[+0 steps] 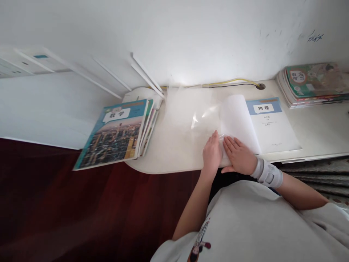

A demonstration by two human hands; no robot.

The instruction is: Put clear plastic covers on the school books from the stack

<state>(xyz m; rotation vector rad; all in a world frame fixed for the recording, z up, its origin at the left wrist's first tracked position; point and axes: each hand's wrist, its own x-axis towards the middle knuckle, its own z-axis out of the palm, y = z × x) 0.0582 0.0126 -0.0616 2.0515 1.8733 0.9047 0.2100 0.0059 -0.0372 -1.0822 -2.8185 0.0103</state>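
Note:
A physics textbook lies open on the white desk, its title page showing on the right. Its white cover leaf is turned over to the left and curves up a little. Clear plastic film, perhaps a book cover, spreads flat from the leaf's left edge and catches the light. My right hand presses flat on the lower part of the leaf, fingers stretched out. Close beside it, my left hand rests on the film at the leaf's edge, fingers extended and held together. Its thumb is hidden.
A stack of books topped by a maths textbook overhangs the desk's left end. More stacked books stand at the back right. A yellow cable runs along the wall into a desk hole. The desk's rounded front edge is near my body.

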